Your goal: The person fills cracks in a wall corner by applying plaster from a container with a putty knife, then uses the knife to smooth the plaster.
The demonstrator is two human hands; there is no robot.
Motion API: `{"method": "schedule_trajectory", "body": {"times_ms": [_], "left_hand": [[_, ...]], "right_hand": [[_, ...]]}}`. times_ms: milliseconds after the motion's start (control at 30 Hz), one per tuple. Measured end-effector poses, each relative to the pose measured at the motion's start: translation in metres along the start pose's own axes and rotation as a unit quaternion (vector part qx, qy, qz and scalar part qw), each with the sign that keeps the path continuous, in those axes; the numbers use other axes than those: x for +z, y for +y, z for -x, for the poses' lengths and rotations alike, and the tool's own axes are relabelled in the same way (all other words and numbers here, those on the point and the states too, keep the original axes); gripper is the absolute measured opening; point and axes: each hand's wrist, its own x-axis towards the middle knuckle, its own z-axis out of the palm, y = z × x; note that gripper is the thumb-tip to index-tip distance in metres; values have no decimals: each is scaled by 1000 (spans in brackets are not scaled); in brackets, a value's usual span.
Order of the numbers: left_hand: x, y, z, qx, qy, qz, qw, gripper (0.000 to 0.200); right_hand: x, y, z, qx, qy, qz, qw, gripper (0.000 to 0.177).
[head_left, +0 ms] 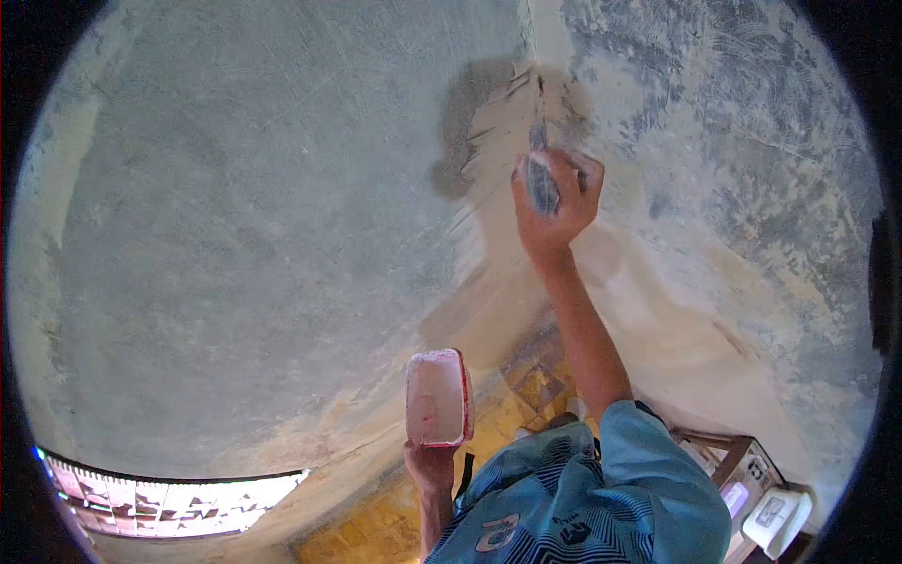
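Note:
My right hand (562,202) is closed round the dark handle of a putty knife (542,183), raised against the corner where two walls meet. Its narrow blade points up and seems to touch the wall, seen nearly edge-on. Around it lies a fresh beige smear of filler (498,141) with ragged edges, bordered by darker damp patches. Lower down, my left hand (430,462) grips a rectangular tub (438,399) by its near end. The tub has a red rim and a whitish coated inside; its mouth faces me.
Grey plastered wall (254,216) spreads to the left, and patchy blue-grey wall (752,169) to the right. Below are yellow floor tiles (366,522). A bright window opening (178,503) is at lower left. A wooden frame (738,456) and a white container (778,519) stand at lower right.

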Motion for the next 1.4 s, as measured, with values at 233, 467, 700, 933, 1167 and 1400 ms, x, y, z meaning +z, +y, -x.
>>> {"method": "schedule_trajectory", "body": {"times_ms": [233,467,700,933,1167,1400], "left_hand": [[-5,-5,6,2,-11,5,1000,63],[-17,-13,1,35,12,-103,994,59],[-6,-14,-5,25,4,-100,995,59],[-4,-19,-3,10,0,-64,998,60],[-1,-28,-3,68,10,-238,969,62],[27,-28,-4,6,16,3,1000,63]], "right_hand": [[32,26,-2,-9,-17,-8,1000,39],[31,-29,27,-38,-84,-100,991,45],[0,-35,-6,-70,-38,-54,995,43],[32,43,-29,-21,-2,-2,1000,39],[36,13,3,-42,-57,-58,996,41],[11,-8,-12,-51,-35,-101,993,41]]}}
